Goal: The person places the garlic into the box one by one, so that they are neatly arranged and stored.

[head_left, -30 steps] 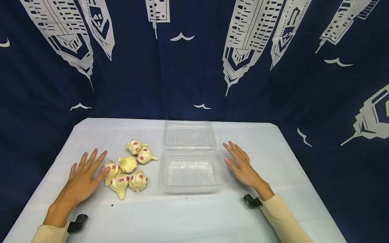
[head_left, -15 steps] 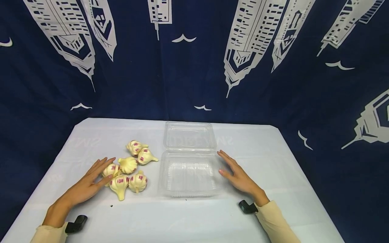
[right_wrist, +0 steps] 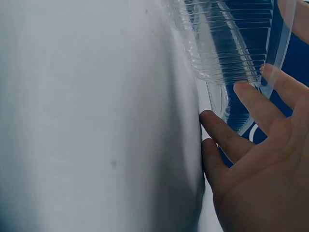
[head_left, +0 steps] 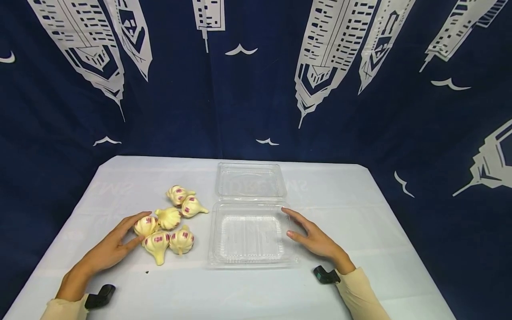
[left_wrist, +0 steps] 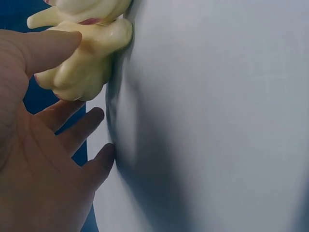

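Several cream garlic bulbs with purple marks lie in a cluster at left in the head view. My left hand [head_left: 110, 249] has its thumb and index finger on either side of the leftmost garlic bulb [head_left: 146, 226]. In the left wrist view the thumb overlaps a yellowish bulb [left_wrist: 87, 63], while other fingertips reach down to the tabletop. A clear plastic clamshell box [head_left: 252, 263] lies unfolded in the middle, its lid [head_left: 251, 165] spread flat behind the tray. At the tray's right rim, my right hand [head_left: 320, 240] touches with relaxed fingers, the thumb apart from them.
A pale cloth covers the table [head_left: 240, 293]. Beyond its far edge hangs a dark blue curtain [head_left: 256, 98] with white building prints. A small dark speck [head_left: 146, 272] lies in front of the garlic.
My left hand has come down from beside the garlic to around the leftmost bulb. My right hand has moved left to the tray's rim, and the box has shifted slightly toward me.
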The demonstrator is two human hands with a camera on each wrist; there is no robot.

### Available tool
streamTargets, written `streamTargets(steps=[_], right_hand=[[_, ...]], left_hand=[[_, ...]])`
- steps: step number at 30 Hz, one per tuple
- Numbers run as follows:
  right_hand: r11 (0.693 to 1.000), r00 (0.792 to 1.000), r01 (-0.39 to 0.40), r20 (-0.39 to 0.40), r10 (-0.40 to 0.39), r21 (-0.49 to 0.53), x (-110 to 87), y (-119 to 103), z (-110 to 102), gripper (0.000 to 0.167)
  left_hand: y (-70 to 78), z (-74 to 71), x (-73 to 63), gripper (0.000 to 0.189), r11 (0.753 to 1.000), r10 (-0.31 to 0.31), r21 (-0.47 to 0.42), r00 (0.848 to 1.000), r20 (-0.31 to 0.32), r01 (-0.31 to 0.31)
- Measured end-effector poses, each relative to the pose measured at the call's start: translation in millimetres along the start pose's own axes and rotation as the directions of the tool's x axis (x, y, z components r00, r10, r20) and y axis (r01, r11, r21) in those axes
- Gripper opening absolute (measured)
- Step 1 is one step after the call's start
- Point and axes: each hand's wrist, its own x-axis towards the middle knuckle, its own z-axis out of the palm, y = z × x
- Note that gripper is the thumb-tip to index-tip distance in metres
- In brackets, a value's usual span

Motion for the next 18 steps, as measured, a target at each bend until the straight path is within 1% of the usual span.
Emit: streamTargets(steps=[2,6,10,14,18], right_hand=[[1.0,1.0,-0.01,0.001,0.01,0.011,-0.6,-0.3,0.0,0.065],[0.999,1.0,-0.026,0.007,0.026,0.03,-2.1,-1.5,-0.8,0.066],[0.997,0.999,-0.02,0.029,0.018,0.072,-2.1,-0.2,-0.4,0.069],[0.993,0.999,-0.007,0.051,0.001,0.117,-0.8,3.2,0.9,0.074],[0.991,0.998,-0.001,0.059,-0.007,0.132,0.1,5.7,1.8,0.074]], left_hand=[[-0.9,0.4,0.6,0.063,1.0,0.003,0.01,1.0,-0.013,-0.003],[-1.4,1.5,1.6,0.062,1.0,0.009,0.002,0.999,-0.042,-0.009],[-1.6,1.3,3.0,0.06,1.0,0.0,0.003,0.997,-0.072,0.0],[0.9,-1.0,4.2,0.057,0.999,-0.031,0.015,0.995,-0.098,0.033],[5.4,-8.0,5.3,0.054,0.995,-0.088,0.043,0.991,-0.106,0.093]])
